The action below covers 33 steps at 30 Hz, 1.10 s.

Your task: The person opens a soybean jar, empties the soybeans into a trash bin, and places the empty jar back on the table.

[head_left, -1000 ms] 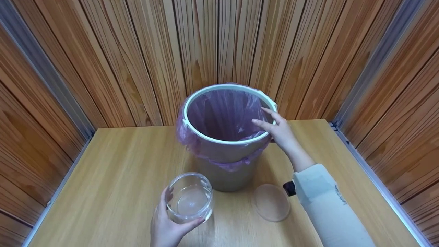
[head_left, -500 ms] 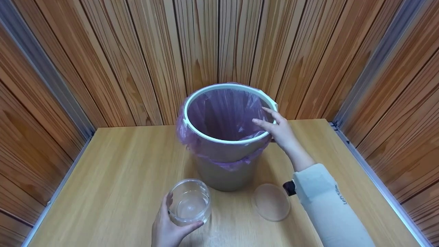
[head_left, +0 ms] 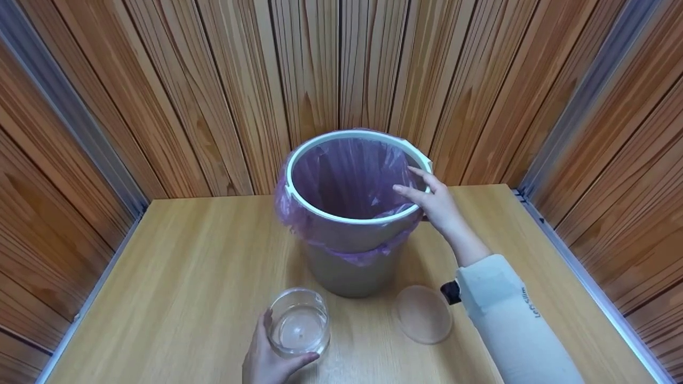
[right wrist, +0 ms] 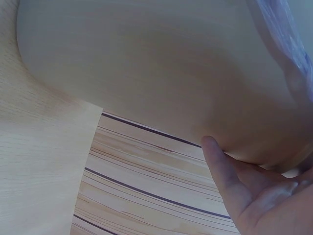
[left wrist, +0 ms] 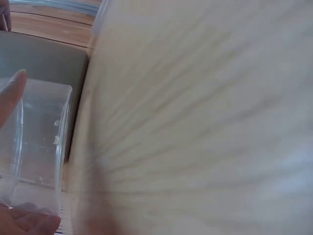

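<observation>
A clear round jar [head_left: 299, 322] without a lid stands low in front of the bin. My left hand [head_left: 269, 354] grips it from the left, thumb at the near side. In the left wrist view the jar [left wrist: 36, 142] shows sideways; whether its base touches the table I cannot tell. My right hand [head_left: 438, 205] holds the right rim of a grey-brown trash bin [head_left: 352, 274], with thumb and a finger over the inside. A purple bag [head_left: 347, 170] lines the bin under a white ring [head_left: 341, 217]. Other right fingers [right wrist: 222, 171] are on the bin's outer side.
A clear round lid [head_left: 423, 314] lies flat on the wooden table [head_left: 187, 277], right of the jar. Wood-panelled walls [head_left: 309, 69] close in the back and both sides, with metal strips [head_left: 587, 277] along the table's side edges.
My left hand has lowered the jar and brought it slightly nearer to me, turning it more upright. The right hand, bin and lid have stayed in place.
</observation>
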Each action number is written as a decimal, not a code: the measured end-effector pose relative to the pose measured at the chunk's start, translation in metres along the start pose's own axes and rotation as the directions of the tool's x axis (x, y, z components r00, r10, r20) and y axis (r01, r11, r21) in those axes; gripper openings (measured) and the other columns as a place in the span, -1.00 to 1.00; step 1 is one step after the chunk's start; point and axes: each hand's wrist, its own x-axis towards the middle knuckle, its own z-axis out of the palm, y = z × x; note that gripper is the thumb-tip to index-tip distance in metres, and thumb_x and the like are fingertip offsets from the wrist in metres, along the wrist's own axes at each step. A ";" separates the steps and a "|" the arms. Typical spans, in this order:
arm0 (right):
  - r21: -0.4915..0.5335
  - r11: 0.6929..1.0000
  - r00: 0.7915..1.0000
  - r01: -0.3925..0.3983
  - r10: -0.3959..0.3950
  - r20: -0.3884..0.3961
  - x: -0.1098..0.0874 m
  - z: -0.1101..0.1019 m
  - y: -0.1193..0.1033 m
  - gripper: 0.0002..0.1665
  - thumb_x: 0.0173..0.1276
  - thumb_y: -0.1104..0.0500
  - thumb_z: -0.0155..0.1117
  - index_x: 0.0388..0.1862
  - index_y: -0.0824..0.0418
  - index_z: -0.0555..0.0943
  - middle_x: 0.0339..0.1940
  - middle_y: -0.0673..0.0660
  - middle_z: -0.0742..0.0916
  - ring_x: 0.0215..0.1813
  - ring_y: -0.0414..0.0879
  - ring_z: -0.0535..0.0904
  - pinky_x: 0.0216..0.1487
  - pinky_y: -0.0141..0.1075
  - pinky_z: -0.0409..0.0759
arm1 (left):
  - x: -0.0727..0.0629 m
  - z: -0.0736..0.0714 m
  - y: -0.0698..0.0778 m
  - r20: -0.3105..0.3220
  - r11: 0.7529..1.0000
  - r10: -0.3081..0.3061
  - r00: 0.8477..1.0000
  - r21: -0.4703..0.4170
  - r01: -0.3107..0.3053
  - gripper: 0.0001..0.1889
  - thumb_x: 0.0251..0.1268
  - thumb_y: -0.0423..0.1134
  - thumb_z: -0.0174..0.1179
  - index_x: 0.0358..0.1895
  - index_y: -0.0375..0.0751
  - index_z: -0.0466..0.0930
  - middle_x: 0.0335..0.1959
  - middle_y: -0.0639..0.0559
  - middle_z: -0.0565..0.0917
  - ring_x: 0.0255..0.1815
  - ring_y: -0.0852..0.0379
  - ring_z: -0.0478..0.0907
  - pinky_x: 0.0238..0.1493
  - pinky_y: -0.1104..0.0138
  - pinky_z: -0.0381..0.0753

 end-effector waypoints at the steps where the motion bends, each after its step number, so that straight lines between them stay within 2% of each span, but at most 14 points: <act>1: -0.002 1.000 1.000 0.000 0.000 -0.001 0.000 0.000 0.000 -0.08 0.35 -0.09 0.29 0.59 0.03 0.15 0.61 0.27 0.16 0.36 0.29 0.45 0.17 0.07 0.61 | -0.001 0.002 -0.001 0.000 1.000 0.003 1.000 0.000 -0.003 0.40 -0.64 0.17 0.69 0.46 -0.32 0.13 0.35 -0.42 0.43 0.32 -0.39 0.42 0.23 -0.20 0.45; 8: -0.001 1.000 1.000 0.002 -0.002 0.000 -0.001 0.000 0.002 -0.09 0.35 -0.09 0.28 0.59 0.04 0.15 0.61 0.26 0.15 0.36 0.29 0.46 0.19 0.09 0.60 | 0.001 0.009 -0.003 0.042 1.000 -0.014 0.999 -0.020 0.015 0.41 -0.60 0.08 0.71 0.48 -0.34 0.05 0.40 -0.43 0.35 0.33 -0.45 0.37 0.26 -0.20 0.44; 14: 0.002 1.000 1.000 0.005 -0.005 0.008 -0.001 0.002 0.004 -0.10 0.36 -0.06 0.27 0.59 0.07 0.15 0.61 0.28 0.16 0.34 0.29 0.48 0.16 0.07 0.61 | 0.001 0.012 -0.005 0.071 0.996 -0.044 0.996 -0.080 0.050 0.42 -0.58 -0.01 0.72 0.49 -0.38 -0.02 0.45 -0.47 0.26 0.39 -0.48 0.28 0.35 -0.22 0.33; 20: 0.026 1.000 1.000 0.002 -0.002 -0.003 0.000 0.004 0.004 -0.13 0.35 -0.06 0.27 0.55 0.12 0.20 0.58 0.28 0.21 0.32 0.28 0.49 0.15 0.03 0.62 | 0.002 0.013 -0.005 0.087 0.992 -0.045 0.995 -0.117 0.055 0.48 -0.57 -0.05 0.72 0.52 -0.40 -0.12 0.48 -0.53 0.14 0.44 -0.51 0.16 0.40 -0.24 0.24; 25: 0.055 0.998 0.999 0.009 -0.007 -0.044 0.000 0.007 0.008 -0.17 0.35 -0.09 0.24 0.52 0.09 0.22 0.52 0.25 0.29 0.30 0.21 0.49 0.11 -0.06 0.61 | 0.003 0.013 -0.004 0.110 0.987 -0.034 0.993 -0.152 0.050 0.52 -0.57 -0.07 0.72 0.53 -0.39 -0.20 0.50 -0.55 0.05 0.48 -0.53 0.04 0.44 -0.26 0.13; 29: 0.107 0.993 0.996 0.046 -0.038 -0.081 -0.001 0.010 0.016 -0.14 0.38 -0.10 0.20 0.57 0.03 0.15 0.57 0.23 0.22 0.40 0.20 0.40 0.33 0.02 0.48 | 0.003 0.010 -0.001 0.125 0.990 -0.012 0.992 -0.141 0.030 0.53 -0.53 -0.03 0.71 0.54 -0.40 -0.24 0.51 -0.54 0.03 0.48 -0.55 0.02 0.40 -0.31 0.15; 33: 0.116 0.991 0.994 0.066 -0.055 -0.097 -0.006 0.012 0.019 -0.02 0.40 -0.16 0.15 0.64 -0.05 -0.08 0.65 0.16 0.03 0.61 0.14 0.06 0.55 0.05 0.16 | 0.005 0.000 0.004 0.100 0.998 0.009 0.995 -0.061 -0.003 0.42 -0.32 0.09 0.63 0.54 -0.41 -0.19 0.51 -0.49 0.07 0.47 -0.52 0.09 0.32 -0.35 0.25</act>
